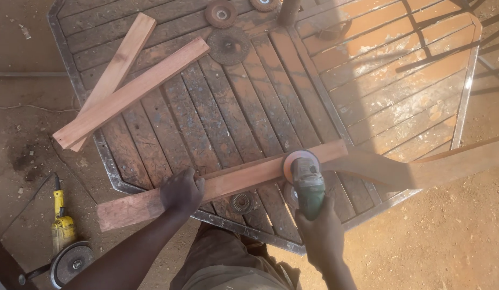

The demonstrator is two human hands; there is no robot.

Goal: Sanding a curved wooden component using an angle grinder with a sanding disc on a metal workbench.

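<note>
Fingers of the left hand (pixel 180 191) curl down over a reddish plank (pixel 222 182) lying across the slatted metal table (pixel 72 75); the right hand (pixel 320 228) wraps a green grinder (pixel 307 185), its round sanding disc (pixel 297 161) on the plank. Two smooth boards (pixel 126 88) lie crossed at the far left.

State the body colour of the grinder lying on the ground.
Yellow: the angle grinder on the ground, clearest in the head view.

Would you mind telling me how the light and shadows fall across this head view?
Head view: harsh sun glares off the table's right side, crossed by thin dark shadows; the left side is shaded. The plank, left hand and grinder are sharp.
</note>
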